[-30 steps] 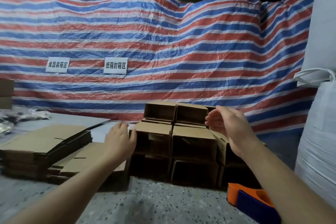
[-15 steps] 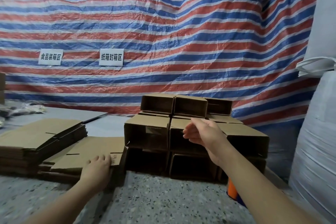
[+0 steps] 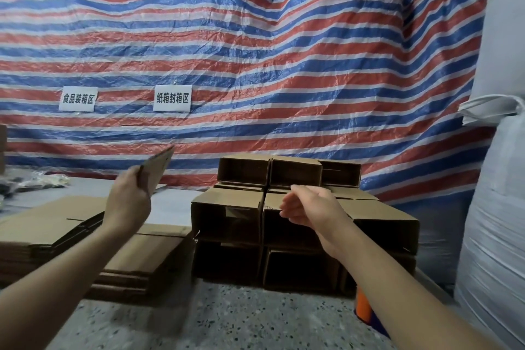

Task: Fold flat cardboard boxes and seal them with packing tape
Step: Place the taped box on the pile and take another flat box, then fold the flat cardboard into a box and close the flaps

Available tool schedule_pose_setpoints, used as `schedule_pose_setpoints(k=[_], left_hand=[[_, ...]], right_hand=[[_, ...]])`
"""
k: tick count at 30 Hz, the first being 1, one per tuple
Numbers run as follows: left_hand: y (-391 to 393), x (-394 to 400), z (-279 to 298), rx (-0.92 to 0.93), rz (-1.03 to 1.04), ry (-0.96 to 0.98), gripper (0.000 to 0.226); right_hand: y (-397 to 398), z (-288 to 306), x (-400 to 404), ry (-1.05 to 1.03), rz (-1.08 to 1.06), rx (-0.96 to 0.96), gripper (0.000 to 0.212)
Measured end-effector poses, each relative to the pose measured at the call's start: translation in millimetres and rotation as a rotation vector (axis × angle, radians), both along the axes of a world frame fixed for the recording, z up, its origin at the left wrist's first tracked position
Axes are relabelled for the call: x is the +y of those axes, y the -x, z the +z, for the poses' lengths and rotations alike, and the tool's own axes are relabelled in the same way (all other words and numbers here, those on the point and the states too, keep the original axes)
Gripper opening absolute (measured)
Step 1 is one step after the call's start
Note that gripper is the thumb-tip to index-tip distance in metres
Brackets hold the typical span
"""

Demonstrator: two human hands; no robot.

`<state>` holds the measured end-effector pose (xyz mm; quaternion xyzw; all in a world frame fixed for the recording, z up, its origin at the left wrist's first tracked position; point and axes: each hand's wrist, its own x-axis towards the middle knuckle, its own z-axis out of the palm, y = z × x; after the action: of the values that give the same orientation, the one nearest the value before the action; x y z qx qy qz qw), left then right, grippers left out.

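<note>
Left hand (image 3: 129,202) raised at left, gripping a flat box (image 3: 156,169) by its near edge, tilted up and away, clear of the piles. Right hand (image 3: 308,206) held in the air in front of the folded boxes (image 3: 227,214), fingers loosely curled, holding nothing. Folded boxes stacked at centre, open ends facing near, two layers in front and a further row behind. Two piles of flats (image 3: 42,224) on the floor (image 3: 227,318) at left, the nearer one touching the stack. Orange tape gun (image 3: 363,307) near right, partly hidden by the right forearm. Striped tarp (image 3: 284,65) across the far side, bearing two white signs (image 3: 172,98). White sack (image 3: 494,221) at right.
</note>
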<state>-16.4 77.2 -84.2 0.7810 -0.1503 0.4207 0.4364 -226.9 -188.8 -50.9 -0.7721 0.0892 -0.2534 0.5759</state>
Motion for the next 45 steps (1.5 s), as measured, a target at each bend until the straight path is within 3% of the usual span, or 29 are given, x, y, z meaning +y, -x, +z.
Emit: schedule_pose_setpoints(k=[8,12,19,22,25,29,32,35,38,45], left_hand=[[74,-14,98,-0.376,-0.127,0.173,0.023],[112,-33,113,-0.397,-0.282,0.26,0.012],[139,-76,106,-0.195,-0.613,0.372,0.015],[141,-89,99,-0.117,-0.648,0.376,0.017],[136,-92,93,0.177,-0.781,0.339,0.019],[132,-96,70,0.589,-0.947,0.343,0.039],[128,-110,32,0.745,-0.886,0.389,0.044],[127,-121,-9,0.804,-0.711,0.355,0.033],[129,-124,-35,0.827,-0.68,0.321,0.032],[117,-114,-17,0.781,-0.759,0.06,0.022]], right_hand=[[-15,78,8,0.051,-0.061,-0.111,0.029],[-8,110,-3,-0.043,-0.095,-0.236,0.05],[19,122,-31,-0.123,-0.276,-0.277,0.078],[31,112,-40,-0.188,-0.374,-0.329,0.072],[43,93,-49,-0.201,-0.446,-0.339,0.065],[52,47,-58,-0.23,-0.502,-0.295,0.041],[51,-2,-59,-0.27,-0.512,-0.234,0.052],[51,-50,-61,-0.31,-0.504,-0.151,0.042],[52,-80,-64,-0.348,-0.492,-0.077,0.036],[51,-85,-64,-0.379,-0.497,-0.077,0.047]])
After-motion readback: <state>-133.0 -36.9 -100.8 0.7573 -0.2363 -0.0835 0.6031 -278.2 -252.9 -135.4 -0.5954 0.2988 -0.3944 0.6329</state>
